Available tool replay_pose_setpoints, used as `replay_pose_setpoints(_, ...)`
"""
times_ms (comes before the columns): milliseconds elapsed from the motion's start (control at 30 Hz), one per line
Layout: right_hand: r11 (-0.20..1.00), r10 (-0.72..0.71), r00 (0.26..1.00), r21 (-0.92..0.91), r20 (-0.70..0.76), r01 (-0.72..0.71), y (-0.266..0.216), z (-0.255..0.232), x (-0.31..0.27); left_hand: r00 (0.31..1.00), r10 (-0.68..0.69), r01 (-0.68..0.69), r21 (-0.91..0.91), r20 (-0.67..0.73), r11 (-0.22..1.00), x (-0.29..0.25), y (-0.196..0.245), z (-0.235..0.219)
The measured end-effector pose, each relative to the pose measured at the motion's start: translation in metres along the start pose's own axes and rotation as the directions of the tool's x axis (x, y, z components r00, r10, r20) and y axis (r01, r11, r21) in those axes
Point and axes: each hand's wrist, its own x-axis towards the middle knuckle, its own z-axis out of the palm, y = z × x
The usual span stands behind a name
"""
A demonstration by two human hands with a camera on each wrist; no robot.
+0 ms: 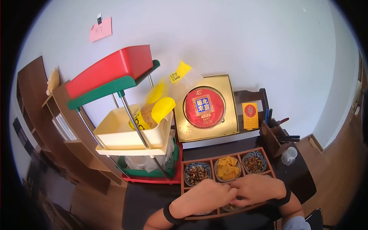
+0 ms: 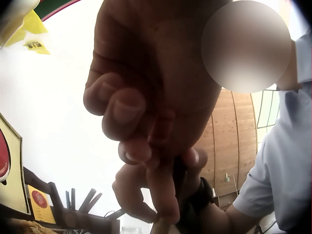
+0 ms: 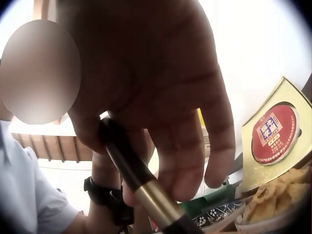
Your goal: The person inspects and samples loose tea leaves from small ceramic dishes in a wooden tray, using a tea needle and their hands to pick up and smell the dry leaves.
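Note:
In the head view, my left hand (image 1: pixel 205 197) and right hand (image 1: pixel 258 189) meet over the front of a wooden compartment tray (image 1: pixel 184 172). A dark stick-like object with a gold band (image 3: pixel 158 201) lies between my right thumb and fingers in the right wrist view; its lower end runs out of frame. My left hand (image 2: pixel 151 63) has its fingers curled close against my right hand (image 2: pixel 151 192); whether it grips anything is unclear. Behind the hands are yellow chips (image 1: pixel 227 168) and patterned bowls of dark bits (image 1: pixel 197 173), (image 1: pixel 254 162).
A tiered rack (image 1: pixel 111 90) with red, cream and green bins stands left of the tray. Behind it leans a gold box (image 1: pixel 234 115) with a red disc. A pen holder (image 1: pixel 271 140) and clear jar (image 1: pixel 289 156) are on the right of the dark table (image 1: pixel 143 203).

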Motion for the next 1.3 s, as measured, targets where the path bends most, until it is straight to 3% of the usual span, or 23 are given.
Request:
replay_pose_setpoints(100, 0.997, -0.042, 0.999, -0.060, -0.013, 0.041, 0.006, -0.002, -0.003, 0.999, -0.002, 0.002, 0.013, 0.033, 1.000, 0.001, -0.001, 0.002)
replay_pose_setpoints(167, 0.996, 0.033, 0.986, -0.092, 0.161, -0.018, 0.005, -0.009, -0.007, 0.998, -0.004, 0.003, 0.028, 0.059, 1.000, 0.001, -0.002, 0.005)
replay_pose_setpoints(267, 0.999, -0.009, 0.993, -0.050, 0.117, 0.015, 0.016, -0.006, -0.017, 0.979, -0.012, 0.002, 0.050, 0.205, 0.999, 0.010, 0.001, -0.003)
replay_pose_setpoints(333, 0.999, -0.002, 0.995, -0.053, 0.096, 0.007, 0.017, -0.011, -0.021, 0.997, -0.032, 0.026, 0.097, 0.068, 0.995, 0.012, 0.003, -0.003)
replay_pose_setpoints(567, 0.996, -0.051, 0.998, -0.066, 0.038, 0.053, 0.016, -0.029, -0.025, 0.996, -0.079, 0.074, 0.108, 0.042, 0.991, 0.014, 0.005, -0.012)
replay_pose_setpoints(700, 0.998, -0.058, 0.998, -0.004, 0.033, 0.058, 0.023, -0.019, -0.019, 0.994, -0.099, 0.094, 0.096, 0.052, 0.991, 0.010, 0.001, -0.006)
replay_pose_setpoints(767, 0.998, -0.064, 0.996, 0.001, 0.069, 0.064, 0.021, -0.019, -0.017, 0.993, -0.054, 0.044, 0.099, 0.103, 0.994, 0.008, -0.001, 0.000)
replay_pose_setpoints(867, 0.998, -0.046, 0.998, -0.051, 0.042, 0.048, 0.012, -0.031, -0.023, 0.974, -0.113, 0.092, 0.112, 0.198, 0.989, 0.005, -0.003, 0.004)
replay_pose_setpoints(1000, 0.999, -0.019, 0.997, -0.043, 0.075, 0.022, 0.007, -0.033, -0.026, 0.975, -0.093, 0.093, 0.007, 0.203, 0.996, 0.002, -0.007, 0.009)
replay_pose_setpoints(1067, 0.997, -0.028, 0.989, 0.069, 0.146, 0.018, 0.008, -0.028, -0.022, 0.970, -0.071, 0.080, -0.029, 0.231, 0.996, 0.008, -0.008, 0.006)
replay_pose_setpoints(1300, 0.993, -0.057, 0.998, -0.105, -0.012, 0.056, -0.004, -0.043, -0.026, 0.974, -0.074, 0.084, -0.035, 0.214, 0.996, 0.006, -0.010, 0.017)
